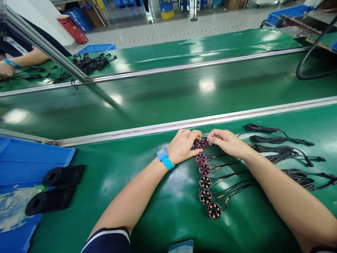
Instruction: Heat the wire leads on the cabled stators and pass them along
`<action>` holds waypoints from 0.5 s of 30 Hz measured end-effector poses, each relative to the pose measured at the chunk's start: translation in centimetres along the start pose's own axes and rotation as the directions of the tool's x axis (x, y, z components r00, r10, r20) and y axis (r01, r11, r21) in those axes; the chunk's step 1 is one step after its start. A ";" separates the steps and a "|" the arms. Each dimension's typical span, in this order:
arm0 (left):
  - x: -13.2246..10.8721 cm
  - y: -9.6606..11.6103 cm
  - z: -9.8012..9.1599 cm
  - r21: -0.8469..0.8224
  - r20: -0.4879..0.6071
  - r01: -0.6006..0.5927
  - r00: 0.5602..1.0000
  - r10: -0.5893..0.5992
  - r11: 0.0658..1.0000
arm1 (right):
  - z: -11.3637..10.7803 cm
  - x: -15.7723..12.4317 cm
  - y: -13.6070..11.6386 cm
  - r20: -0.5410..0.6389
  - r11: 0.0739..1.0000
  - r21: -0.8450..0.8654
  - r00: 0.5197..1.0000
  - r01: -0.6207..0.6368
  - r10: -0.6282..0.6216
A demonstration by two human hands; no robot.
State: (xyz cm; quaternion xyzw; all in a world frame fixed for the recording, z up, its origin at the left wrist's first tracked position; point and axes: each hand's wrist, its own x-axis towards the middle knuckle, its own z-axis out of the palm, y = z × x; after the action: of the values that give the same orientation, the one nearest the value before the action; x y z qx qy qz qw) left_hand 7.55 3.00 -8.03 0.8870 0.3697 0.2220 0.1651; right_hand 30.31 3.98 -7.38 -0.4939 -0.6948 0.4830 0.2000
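My left hand (183, 146), with a blue strap at its wrist, grips the farthest motor stator (200, 144) between thumb and fingers, low against the green mat. Just right of it, my right hand (225, 140) pinches at the stator's thin leads; what lies between the fingertips is too small to make out. Below, several more round stators, such as a red-wound one (204, 169) and a copper-coloured one (214, 211), lie in a column toward me. Black cables (276, 151) with coloured wire ends run from them to coiled bundles on the right.
Two black housings (54, 200) stand beside a blue bin (15, 154) at left. A metal rail (147, 129) crosses beyond my hands. Past it are a green conveyor belt (158, 95), an upright post, a black cable pile (92, 63) and a co-worker's arm (31, 57).
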 end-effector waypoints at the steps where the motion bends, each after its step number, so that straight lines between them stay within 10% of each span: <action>1: 0.0 0.0 0.0 0.006 0.006 0.008 1.000 -0.008 1.000 | 0.1 0.1 0.0 -0.004 1.000 0.016 1.000 0.002 -0.002; 15: -0.3 -0.2 -1.7 -0.143 0.255 -0.014 0.966 0.051 0.990 | -0.6 -1.3 -1.2 0.060 0.971 -0.189 0.989 0.144 -0.135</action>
State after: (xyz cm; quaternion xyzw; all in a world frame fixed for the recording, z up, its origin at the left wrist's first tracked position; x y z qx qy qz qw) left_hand 6.33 3.12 -6.79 0.9006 0.3139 0.1327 0.2700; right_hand 30.76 3.13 -5.81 -0.4496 -0.7757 0.4096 0.1682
